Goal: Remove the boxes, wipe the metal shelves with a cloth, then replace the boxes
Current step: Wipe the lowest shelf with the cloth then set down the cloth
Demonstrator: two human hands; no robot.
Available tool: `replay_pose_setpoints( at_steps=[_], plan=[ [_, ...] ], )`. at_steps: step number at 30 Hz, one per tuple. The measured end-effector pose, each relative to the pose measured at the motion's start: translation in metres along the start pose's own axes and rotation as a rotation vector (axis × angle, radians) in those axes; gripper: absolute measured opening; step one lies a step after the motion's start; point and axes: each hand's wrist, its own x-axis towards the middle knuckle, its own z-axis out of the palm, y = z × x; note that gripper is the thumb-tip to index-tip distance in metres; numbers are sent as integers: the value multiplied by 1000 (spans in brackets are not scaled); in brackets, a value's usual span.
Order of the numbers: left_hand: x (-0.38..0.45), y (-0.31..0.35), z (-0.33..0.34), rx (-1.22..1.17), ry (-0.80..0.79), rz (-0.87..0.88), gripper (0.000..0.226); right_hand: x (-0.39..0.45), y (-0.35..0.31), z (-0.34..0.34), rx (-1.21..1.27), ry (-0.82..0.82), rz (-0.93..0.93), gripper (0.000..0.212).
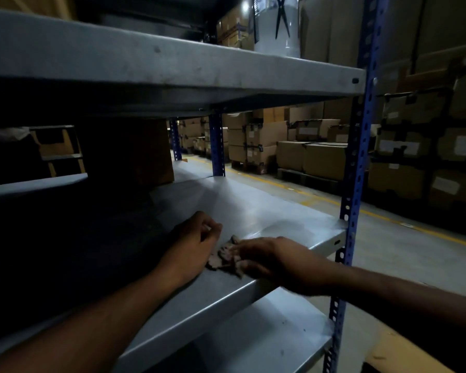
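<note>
Your two hands meet on one crumpled brownish cloth [226,258] near the front edge of the grey metal shelf [253,208] — left hand [197,238] curled beside it, right hand [269,258] pressing it flat.

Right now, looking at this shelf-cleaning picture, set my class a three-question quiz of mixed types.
1. True or false: the cloth lies on the middle shelf.
2. Which hand lies flat on the cloth: A left hand, B right hand?
3. Fill in: the shelf uprights are coloured ____.

Key: 1 true. 2 B. 3 blue.
</note>
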Motion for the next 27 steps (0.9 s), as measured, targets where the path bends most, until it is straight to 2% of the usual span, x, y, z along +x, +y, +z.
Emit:
replay_pose_setpoints(
  at_steps=[2,4,6,9,12,15,17,18,21,23,27],
  plan=[
    [-3,-1,0,76,-31,28,13,3,39,-8,-37,33,67,32],
    [-5,0,2,124,-50,93,13,7,83,-23,-73,62,185,42],
    [-5,1,5,167,-53,150,12,15,121,-33,-147,-3,372,42],
    [-3,0,7,185,-33,129,20,41,131,-22,-138,-41,490,42],
    [0,-3,8,177,-31,107,43,65,71,0,-33,-2,347,37],
    [-3,-1,8,80,-84,53,48,59,12,22,6,-70,-16,35],
    [-8,0,8,81,-117,69,50,42,14,17,17,-82,-159,35],
    [-9,-2,8,85,-132,85,56,32,30,10,24,-96,-145,35],
    [-13,0,7,142,-166,134,61,8,103,-21,30,-11,112,27],
    [-13,1,8,191,-173,157,58,13,141,-31,-126,-19,254,20],
    [-9,1,11,231,-148,121,52,60,134,-19,-401,-39,420,38]
  ],
)
